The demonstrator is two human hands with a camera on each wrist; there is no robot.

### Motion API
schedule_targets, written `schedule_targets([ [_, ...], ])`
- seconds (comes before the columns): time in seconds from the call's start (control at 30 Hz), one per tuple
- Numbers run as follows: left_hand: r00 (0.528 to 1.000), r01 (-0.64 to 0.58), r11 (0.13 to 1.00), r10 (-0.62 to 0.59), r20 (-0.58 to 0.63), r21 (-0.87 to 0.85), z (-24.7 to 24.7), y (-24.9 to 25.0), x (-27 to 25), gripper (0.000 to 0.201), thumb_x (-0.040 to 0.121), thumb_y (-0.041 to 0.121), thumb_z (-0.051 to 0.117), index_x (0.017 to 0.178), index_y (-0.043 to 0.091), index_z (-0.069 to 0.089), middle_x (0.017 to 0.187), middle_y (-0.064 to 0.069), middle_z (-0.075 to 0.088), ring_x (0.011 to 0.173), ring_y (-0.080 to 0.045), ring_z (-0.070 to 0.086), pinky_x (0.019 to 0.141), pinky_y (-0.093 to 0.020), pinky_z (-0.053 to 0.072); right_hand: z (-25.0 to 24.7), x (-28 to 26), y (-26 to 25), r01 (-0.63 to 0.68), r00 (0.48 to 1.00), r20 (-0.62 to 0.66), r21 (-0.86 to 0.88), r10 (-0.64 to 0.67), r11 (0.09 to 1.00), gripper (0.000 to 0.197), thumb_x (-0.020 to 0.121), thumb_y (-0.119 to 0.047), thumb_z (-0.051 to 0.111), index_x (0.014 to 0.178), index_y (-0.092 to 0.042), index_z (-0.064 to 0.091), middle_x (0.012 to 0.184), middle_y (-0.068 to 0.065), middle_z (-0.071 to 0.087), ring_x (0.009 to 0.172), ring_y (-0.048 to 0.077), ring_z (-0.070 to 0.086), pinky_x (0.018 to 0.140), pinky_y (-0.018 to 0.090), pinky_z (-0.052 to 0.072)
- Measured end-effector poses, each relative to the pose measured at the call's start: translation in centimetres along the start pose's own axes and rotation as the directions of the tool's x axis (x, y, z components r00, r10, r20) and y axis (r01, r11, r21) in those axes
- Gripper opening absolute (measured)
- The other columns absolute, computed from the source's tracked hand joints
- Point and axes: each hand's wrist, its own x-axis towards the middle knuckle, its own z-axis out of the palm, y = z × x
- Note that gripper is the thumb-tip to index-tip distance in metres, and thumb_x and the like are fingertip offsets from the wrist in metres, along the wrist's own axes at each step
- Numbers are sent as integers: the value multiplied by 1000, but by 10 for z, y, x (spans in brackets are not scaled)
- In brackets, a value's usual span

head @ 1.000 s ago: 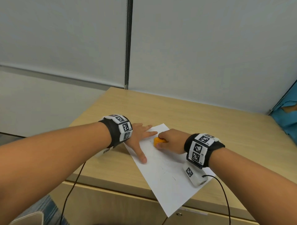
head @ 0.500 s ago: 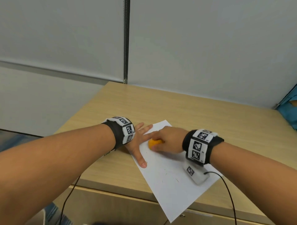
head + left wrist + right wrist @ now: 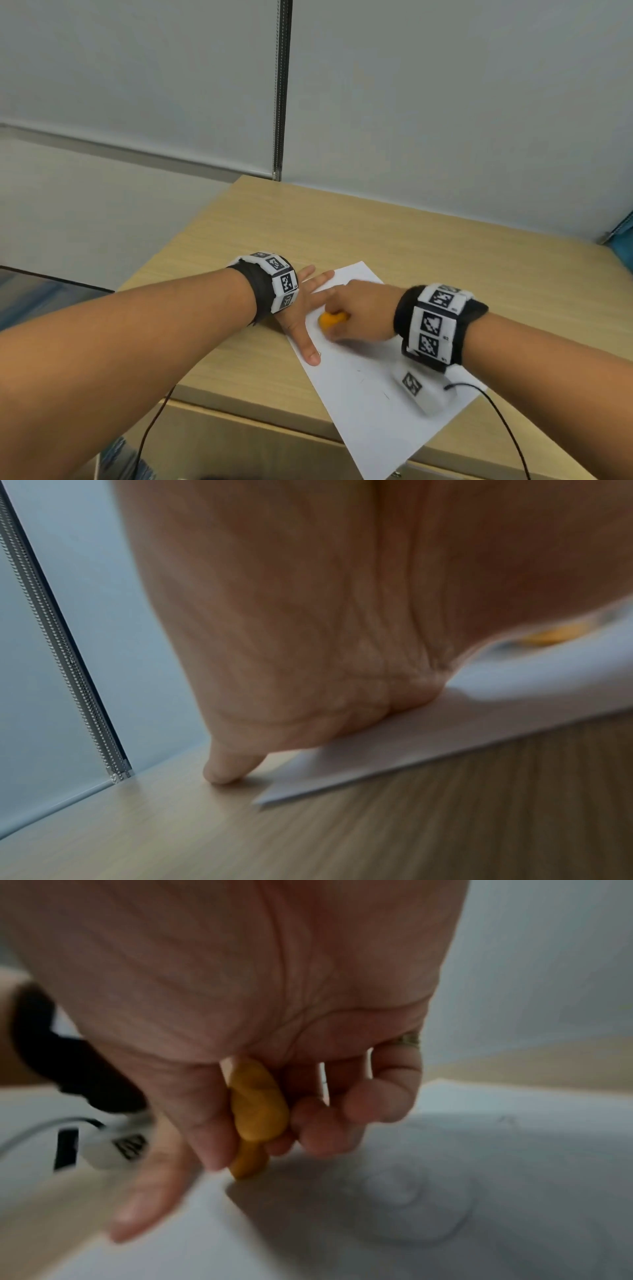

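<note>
A white sheet of paper (image 3: 370,394) lies askew on the wooden table (image 3: 411,246), its near corner hanging over the front edge. My left hand (image 3: 305,308) lies flat with spread fingers on the sheet's left edge, pressing it down; its palm shows on the paper (image 3: 428,737) in the left wrist view. My right hand (image 3: 363,311) grips a small orange eraser (image 3: 330,319) against the paper, just right of the left thumb. In the right wrist view the eraser (image 3: 257,1115) sits pinched between thumb and curled fingers, its tip on the sheet (image 3: 445,1204).
A grey partition wall (image 3: 445,102) with a metal strip (image 3: 282,89) backs the table. A blue object (image 3: 625,236) shows at the far right edge. Cables (image 3: 503,418) hang from both wrist units over the table's front edge. Faint pencil marks dot the paper.
My right hand has slid the eraser leftward and toward me across the paper, closer to the left thumb. The left hand stays pressed on the sheet.
</note>
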Motion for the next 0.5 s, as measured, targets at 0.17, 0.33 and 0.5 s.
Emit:
schedule_targets([
  [0.17, 1000, -10, 1000, 10, -5, -14, -2, 1, -2, 138, 54, 90, 66, 147, 50, -28, 157, 8, -42, 146, -29, -36, 115, -65, -9, -19, 8, 10, -87, 996, 2, 35, 87, 996, 30, 95, -51, 56, 78, -26, 60, 86, 4, 67, 84, 28, 66, 78, 39, 53],
  [0.33, 1000, 3, 1000, -3, -11, -14, 0, 0, 0, 140, 53, 91, 66, 148, 50, -28, 156, 9, -43, 145, -29, -37, 115, -66, -7, -7, 2, -2, -13, 999, 51, 59, 9, 998, 30, 95, -45, 60, 76, -21, 59, 75, -2, 61, 71, 17, 57, 67, 32, 45],
  [0.5, 1000, 2, 1000, -2, -20, -15, 0, 1, 1, 140, 53, 91, 66, 146, 51, -29, 157, 8, -42, 145, -30, -36, 116, -67, -8, -16, 8, 17, -65, 996, -45, 117, 71, 991, 34, 96, -47, 61, 72, -23, 58, 73, 2, 63, 65, 12, 54, 64, 29, 41],
])
